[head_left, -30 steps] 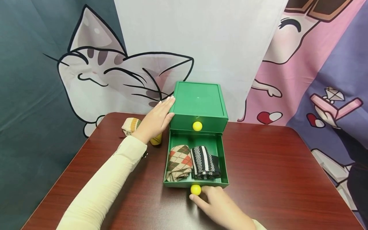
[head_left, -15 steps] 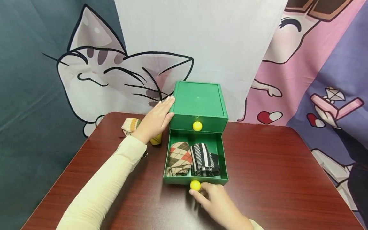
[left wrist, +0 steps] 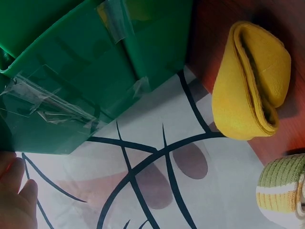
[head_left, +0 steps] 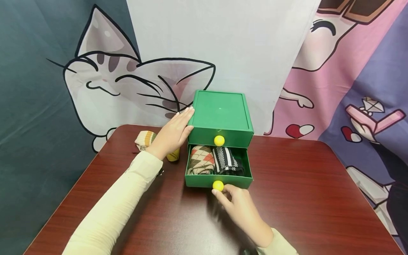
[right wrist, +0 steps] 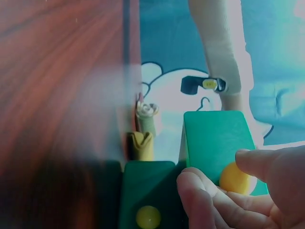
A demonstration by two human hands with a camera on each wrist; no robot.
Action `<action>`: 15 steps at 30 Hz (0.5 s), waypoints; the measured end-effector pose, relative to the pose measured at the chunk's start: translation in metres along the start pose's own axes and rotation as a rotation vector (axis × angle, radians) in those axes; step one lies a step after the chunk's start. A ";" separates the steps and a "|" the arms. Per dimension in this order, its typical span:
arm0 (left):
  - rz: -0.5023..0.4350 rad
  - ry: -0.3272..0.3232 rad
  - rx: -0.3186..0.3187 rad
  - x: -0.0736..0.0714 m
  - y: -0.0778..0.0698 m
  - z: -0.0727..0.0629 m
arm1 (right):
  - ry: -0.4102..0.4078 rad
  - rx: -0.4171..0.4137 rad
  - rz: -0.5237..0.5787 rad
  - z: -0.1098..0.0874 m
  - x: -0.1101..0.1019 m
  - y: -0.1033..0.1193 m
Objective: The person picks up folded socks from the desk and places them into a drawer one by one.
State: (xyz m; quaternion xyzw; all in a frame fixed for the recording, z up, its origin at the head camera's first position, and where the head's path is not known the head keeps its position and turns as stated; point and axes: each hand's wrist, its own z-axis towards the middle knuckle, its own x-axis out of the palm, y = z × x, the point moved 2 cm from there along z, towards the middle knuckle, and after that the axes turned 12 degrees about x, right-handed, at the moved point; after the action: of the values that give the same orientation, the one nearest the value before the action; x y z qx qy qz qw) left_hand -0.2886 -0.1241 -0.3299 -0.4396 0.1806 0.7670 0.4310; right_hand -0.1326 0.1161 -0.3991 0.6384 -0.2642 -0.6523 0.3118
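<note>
A green two-drawer box (head_left: 221, 109) stands at the middle of the table, its lower drawer (head_left: 204, 181) partly pulled out. Two rolled socks lie in that drawer: a beige and red argyle sock (head_left: 202, 160) and a black-and-white striped sock (head_left: 225, 160). My right hand (head_left: 243, 210) pinches the lower drawer's yellow round knob (head_left: 218, 185) between thumb and index finger. In the right wrist view, a yellow knob (right wrist: 237, 180) shows between thumb and fingers. My left hand (head_left: 172, 135) rests with straight fingers against the box's upper left side.
Left of the box, partly behind my left arm, lie a rolled yellow sock (left wrist: 250, 83) and a rolled sock (left wrist: 281, 191) with green, white and yellow bands. The upper drawer's knob (head_left: 219, 140) sits on its closed front. Printed cloth (head_left: 255, 42) hangs behind the reddish-brown table (head_left: 296, 184).
My right hand has pushed the lower drawer inward toward the box, so less of its inside shows. The socks have moved back with it. My left hand has stayed against the box.
</note>
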 end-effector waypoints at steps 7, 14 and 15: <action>0.008 -0.011 0.011 0.001 0.001 0.000 | -0.022 0.007 0.045 0.022 0.005 -0.002; 0.002 -0.008 -0.001 0.001 0.001 0.000 | -0.019 0.036 0.080 0.042 0.008 -0.005; 0.003 -0.007 -0.004 0.001 0.001 0.000 | -0.019 0.037 0.081 0.045 0.009 -0.005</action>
State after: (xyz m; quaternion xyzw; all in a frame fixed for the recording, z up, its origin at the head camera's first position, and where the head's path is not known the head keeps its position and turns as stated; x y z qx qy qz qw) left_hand -0.2894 -0.1241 -0.3315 -0.4376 0.1783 0.7695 0.4296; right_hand -0.1778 0.1103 -0.4065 0.6264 -0.3048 -0.6402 0.3237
